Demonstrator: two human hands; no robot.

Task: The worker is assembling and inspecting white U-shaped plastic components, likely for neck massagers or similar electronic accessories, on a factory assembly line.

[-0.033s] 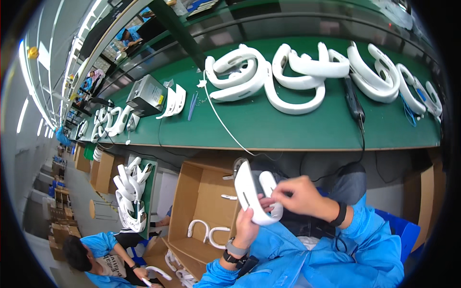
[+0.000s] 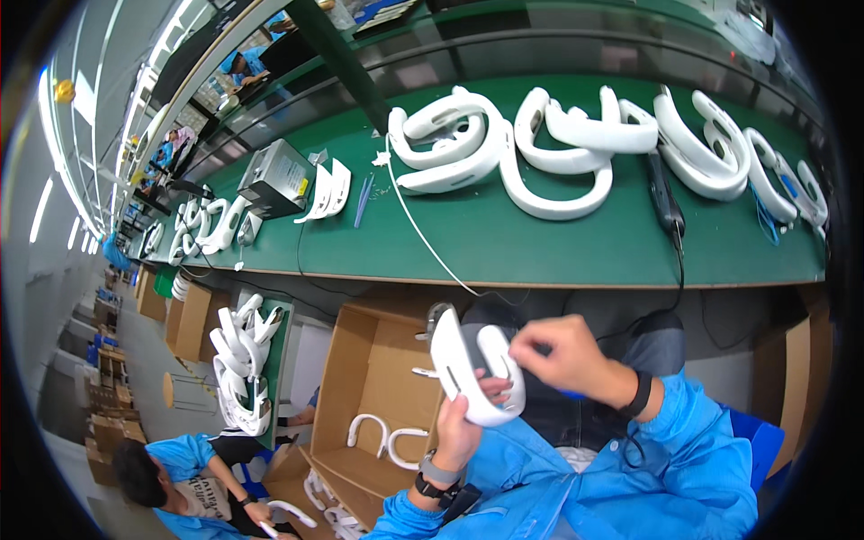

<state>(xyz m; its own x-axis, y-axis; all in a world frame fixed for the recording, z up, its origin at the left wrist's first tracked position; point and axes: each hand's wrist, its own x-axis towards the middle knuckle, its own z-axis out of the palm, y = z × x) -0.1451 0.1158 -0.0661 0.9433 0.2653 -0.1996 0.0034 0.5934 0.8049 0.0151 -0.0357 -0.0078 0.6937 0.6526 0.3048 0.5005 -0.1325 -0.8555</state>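
My left hand [image 2: 462, 432] grips a white U-shaped plastic device [image 2: 456, 362] by its curved lower bend, with some fingers showing inside the loop. The device's longer arm has a dark slot, and a clear or grey round piece sits at its upper end. Just right of the shorter arm, my right hand [image 2: 564, 355] is closed in a pinch of thumb and forefinger. Whatever the pinch holds, if anything, is too small to make out. Both hands are above my lap, in front of the bench.
On the green bench [image 2: 432, 256] lie several white curved devices [image 2: 558, 209], a black corded tool [image 2: 664, 198], blue tweezers [image 2: 364, 200] and a grey box [image 2: 274, 178]. A cardboard box [image 2: 355, 396] with white U-shaped parts stands to my left. Beyond it a co-worker [image 2: 193, 477] sits.
My right hand has drawn slightly up and away from the device's shorter arm. The device in my left hand has shifted a little to the left.
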